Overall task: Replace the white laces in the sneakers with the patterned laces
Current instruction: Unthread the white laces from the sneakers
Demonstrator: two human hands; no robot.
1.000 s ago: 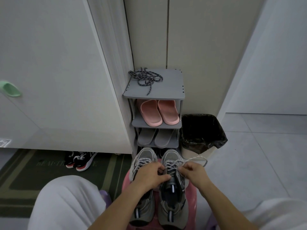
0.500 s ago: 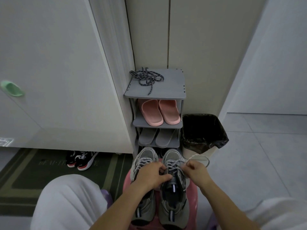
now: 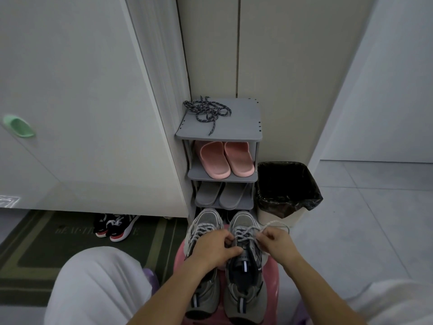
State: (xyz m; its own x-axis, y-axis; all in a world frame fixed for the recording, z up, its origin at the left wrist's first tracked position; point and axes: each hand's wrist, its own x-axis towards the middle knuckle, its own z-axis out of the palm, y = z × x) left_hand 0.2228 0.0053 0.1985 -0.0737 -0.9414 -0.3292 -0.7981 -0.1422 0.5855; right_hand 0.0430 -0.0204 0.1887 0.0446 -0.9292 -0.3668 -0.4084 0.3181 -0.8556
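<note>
Two grey sneakers stand side by side on a pink stool point(image 3: 271, 273) between my knees: the left sneaker point(image 3: 203, 221) and the right sneaker point(image 3: 243, 285). Both carry white laces. My left hand point(image 3: 213, 249) grips the tongue and top of the right sneaker. My right hand point(image 3: 276, 242) pinches a loop of white lace point(image 3: 273, 223) pulled out to the right of that shoe. The patterned laces point(image 3: 207, 112), dark with light flecks, lie in a loose tangle on the top of the grey shoe rack point(image 3: 241, 130).
The rack holds pink slippers point(image 3: 225, 159) and grey slippers point(image 3: 221, 194) on lower shelves. A bin with a black liner point(image 3: 287, 188) stands right of it. Black and red shoes point(image 3: 116, 226) sit on a green mat point(image 3: 46, 249) at left, under a white door.
My right hand has drawn the white lace loop slightly further out and shifted a little. My left hand stays clamped on the right sneaker.
</note>
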